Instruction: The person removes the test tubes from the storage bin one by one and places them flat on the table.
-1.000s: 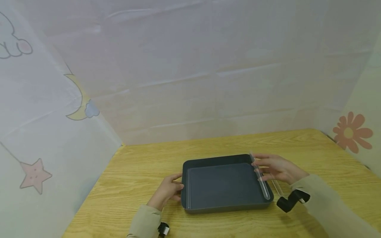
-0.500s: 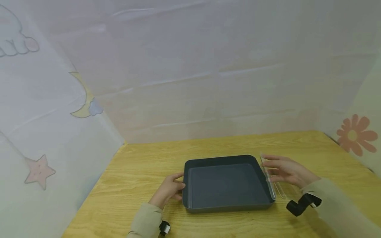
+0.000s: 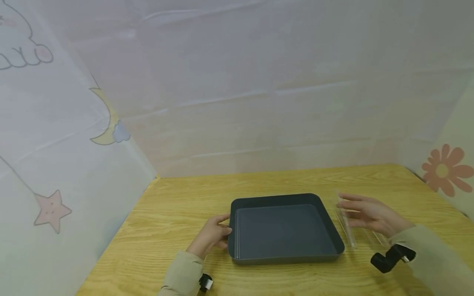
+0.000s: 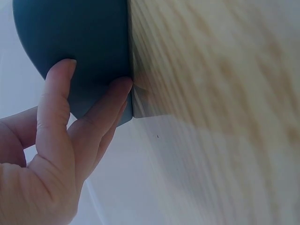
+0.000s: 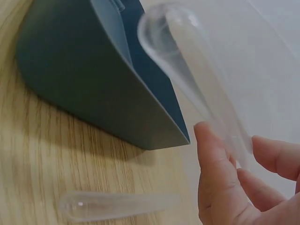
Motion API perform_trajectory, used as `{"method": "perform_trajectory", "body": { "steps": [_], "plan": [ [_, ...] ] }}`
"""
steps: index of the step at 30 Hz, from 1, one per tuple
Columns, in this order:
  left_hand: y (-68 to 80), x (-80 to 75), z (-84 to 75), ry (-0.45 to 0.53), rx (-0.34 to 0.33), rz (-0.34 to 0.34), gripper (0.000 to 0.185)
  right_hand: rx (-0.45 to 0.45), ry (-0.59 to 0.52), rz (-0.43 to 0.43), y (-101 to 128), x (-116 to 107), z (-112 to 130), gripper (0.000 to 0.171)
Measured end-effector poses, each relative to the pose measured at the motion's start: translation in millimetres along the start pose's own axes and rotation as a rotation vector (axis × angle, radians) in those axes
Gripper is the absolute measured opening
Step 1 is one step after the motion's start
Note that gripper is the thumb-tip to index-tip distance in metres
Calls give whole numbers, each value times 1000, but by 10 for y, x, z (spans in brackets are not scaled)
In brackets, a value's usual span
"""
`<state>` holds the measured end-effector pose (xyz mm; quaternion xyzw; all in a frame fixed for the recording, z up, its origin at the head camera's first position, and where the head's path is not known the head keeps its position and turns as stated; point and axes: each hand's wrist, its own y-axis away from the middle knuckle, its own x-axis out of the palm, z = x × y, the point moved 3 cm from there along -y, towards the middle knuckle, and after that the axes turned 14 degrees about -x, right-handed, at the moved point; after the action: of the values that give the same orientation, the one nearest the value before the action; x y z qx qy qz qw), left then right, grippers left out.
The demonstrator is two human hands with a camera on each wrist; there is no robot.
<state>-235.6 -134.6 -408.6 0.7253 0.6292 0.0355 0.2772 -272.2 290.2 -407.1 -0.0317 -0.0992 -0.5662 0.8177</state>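
Wooden and pale, your bench (image 3: 281, 181) carries everything, walled in by white sheets printed with a moon, a star and a flower. Near its front edge sits the dark grey tray (image 3: 284, 250), shallow and square with rounded corners; its floor shows bare in the head view. Your left hand (image 3: 210, 237) rests at the tray's left wall: in the left wrist view the fingers (image 4: 55, 108) lie fairly straight against the outer corner, touching it without wrapping round it. Your right hand (image 3: 370, 214) is lifted just beyond the tray's right side, apart from the rim, and pinches a clear tube (image 3: 345, 224) between thumb and fingertips; the right wrist view shows the tube's rounded end (image 5: 161, 28) pointing up and away from the palm, above the tray's corner. A second clear tube (image 5: 117, 205) lies flat on the bench just beside the tray's right wall, under your right hand, touching neither hand nor tray. Both sleeves are beige, with a black camera strapped at each wrist.
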Motion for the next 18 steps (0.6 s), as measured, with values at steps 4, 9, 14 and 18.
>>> {"method": "perform_trajectory", "body": {
  "steps": [4, 9, 14, 18],
  "plan": [
    [-8, 1, 3, -1, -4, -5, 54, 11, 14, -26, 18, -46, 16, 24],
    [-10, -2, 11, 11, -3, -1, 54, 8, -7, -25, 39, -91, 30, 24],
    [-10, -4, 15, 22, -3, 1, 54, 3, -2, -21, 64, -144, 40, 24],
    [-11, -2, 14, 26, 1, 5, 54, -3, 37, -31, 93, -199, 49, 23]
  ]
}}
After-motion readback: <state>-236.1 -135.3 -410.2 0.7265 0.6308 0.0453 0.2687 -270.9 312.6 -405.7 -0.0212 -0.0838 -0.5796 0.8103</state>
